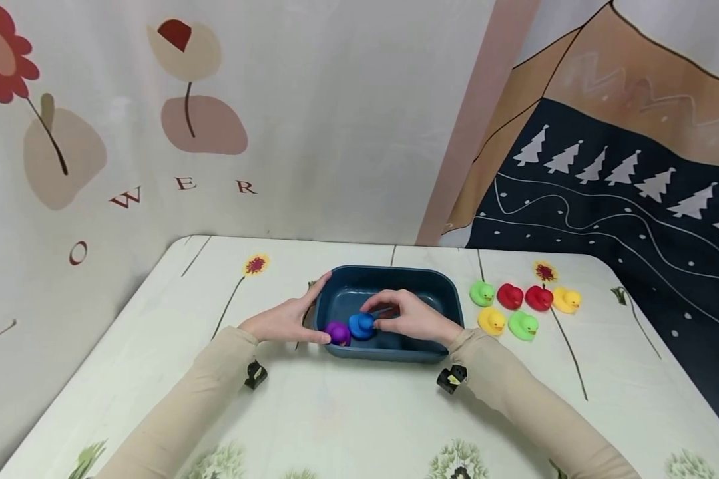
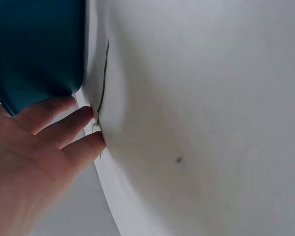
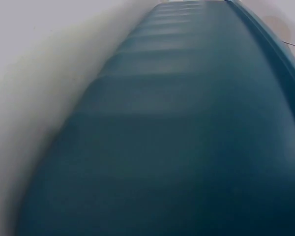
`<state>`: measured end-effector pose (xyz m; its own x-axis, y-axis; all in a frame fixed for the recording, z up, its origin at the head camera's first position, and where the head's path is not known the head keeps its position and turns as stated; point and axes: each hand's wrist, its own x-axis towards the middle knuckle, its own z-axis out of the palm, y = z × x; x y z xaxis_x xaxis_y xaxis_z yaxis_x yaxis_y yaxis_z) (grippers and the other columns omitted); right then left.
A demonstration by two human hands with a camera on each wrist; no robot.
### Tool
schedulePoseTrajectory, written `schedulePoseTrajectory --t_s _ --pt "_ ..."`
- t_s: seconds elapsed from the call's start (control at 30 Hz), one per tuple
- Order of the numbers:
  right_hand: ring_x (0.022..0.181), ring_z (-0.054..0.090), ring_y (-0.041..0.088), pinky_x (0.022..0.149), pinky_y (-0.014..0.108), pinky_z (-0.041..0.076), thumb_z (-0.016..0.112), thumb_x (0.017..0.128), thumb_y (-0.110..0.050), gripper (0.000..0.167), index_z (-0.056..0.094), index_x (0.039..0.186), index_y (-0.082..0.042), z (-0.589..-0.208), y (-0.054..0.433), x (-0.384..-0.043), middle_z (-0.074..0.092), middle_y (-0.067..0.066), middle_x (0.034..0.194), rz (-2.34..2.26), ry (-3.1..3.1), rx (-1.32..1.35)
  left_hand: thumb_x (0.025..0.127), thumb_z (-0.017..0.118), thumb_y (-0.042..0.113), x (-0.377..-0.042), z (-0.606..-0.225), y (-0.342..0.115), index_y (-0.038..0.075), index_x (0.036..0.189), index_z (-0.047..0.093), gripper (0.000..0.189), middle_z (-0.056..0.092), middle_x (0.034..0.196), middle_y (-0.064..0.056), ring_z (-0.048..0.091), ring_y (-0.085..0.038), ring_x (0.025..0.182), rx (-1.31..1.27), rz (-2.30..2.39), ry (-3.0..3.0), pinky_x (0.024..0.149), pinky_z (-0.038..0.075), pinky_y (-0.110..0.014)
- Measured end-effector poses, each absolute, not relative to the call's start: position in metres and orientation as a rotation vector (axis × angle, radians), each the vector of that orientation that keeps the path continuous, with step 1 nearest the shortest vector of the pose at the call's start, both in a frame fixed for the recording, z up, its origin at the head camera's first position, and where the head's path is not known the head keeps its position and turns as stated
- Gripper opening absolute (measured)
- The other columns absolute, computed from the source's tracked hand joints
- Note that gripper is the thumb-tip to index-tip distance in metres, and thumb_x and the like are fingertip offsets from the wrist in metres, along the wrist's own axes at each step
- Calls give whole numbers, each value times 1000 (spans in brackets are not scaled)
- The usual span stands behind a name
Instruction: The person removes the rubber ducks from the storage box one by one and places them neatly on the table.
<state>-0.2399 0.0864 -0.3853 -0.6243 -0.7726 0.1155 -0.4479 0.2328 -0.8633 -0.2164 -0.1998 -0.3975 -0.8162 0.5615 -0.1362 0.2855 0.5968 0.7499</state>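
Observation:
A dark blue plastic bin (image 1: 395, 276) sits on the table, with a purple rubber duck (image 1: 337, 333) in its front left corner. My right hand (image 1: 416, 318) reaches over the bin and pinches a blue rubber duck (image 1: 361, 326) beside the purple one. Along the bin's left end lies my left hand (image 1: 290, 319), thumb at the front corner near the purple duck, fingers stretched toward the back corner. The left wrist view has its straight fingers (image 2: 83, 150) at the bin's outer wall (image 2: 39, 44). Only the bin's long outer side (image 3: 152, 128) fills the right wrist view; the right hand is out of it.
To the right of the bin stand several more rubber ducks: green ones (image 1: 482, 293), red ones (image 1: 510, 297) and yellow ones (image 1: 566, 300). The tabletop (image 1: 347, 412) has a flower-printed cover. A printed curtain (image 1: 335, 133) hangs behind the table.

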Motion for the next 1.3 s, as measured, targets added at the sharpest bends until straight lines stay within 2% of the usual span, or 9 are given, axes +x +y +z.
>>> schedulePoseTrajectory --t_s 0.17,0.4,0.53,0.97,1.17,1.3 --pt "103 61 26 91 37 49 61 91 3 27 62 117 5 -387 87 -241 62 16 117 -1343 2160 -1120 81 75 49 -217 -398 -200 26 155 -10 115 16 156 -24 37 -43 131 683 1056 2474 106 27 -58" --pt "116 54 30 99 43 43 61 91 2 37 56 128 4 -389 86 -241 56 18 129 -1285 2146 -1106 81 75 46 -218 -398 -200 25 155 -10 115 21 154 -26 41 -42 129 691 1057 2477 105 28 -59" --pt "118 53 30 99 42 43 61 91 2 40 55 131 4 -390 86 -241 55 17 131 -1268 2130 -1082 81 75 47 -218 -398 -200 24 155 -10 115 17 156 -23 37 -43 131 690 1059 2476 106 27 -59" --pt "97 59 21 88 34 50 67 89 0 24 65 113 -1 -393 84 -239 62 8 111 -1193 2142 -1085 82 75 46 -217 -397 -199 23 155 -11 115 13 156 -23 36 -42 132 690 1057 2482 106 27 -59" --pt "95 59 19 86 30 51 67 89 0 22 66 110 -3 -394 82 -238 63 4 108 -1184 2150 -1075 81 75 48 -217 -397 -199 22 155 -10 116 15 155 -26 40 -42 129 696 1050 2486 106 28 -58" --pt "94 60 20 83 31 52 69 88 0 22 67 110 -3 -394 83 -236 64 4 107 -1212 2157 -1066 81 75 48 -218 -399 -200 22 155 -10 117 15 155 -26 38 -42 131 704 1040 2497 106 28 -57"
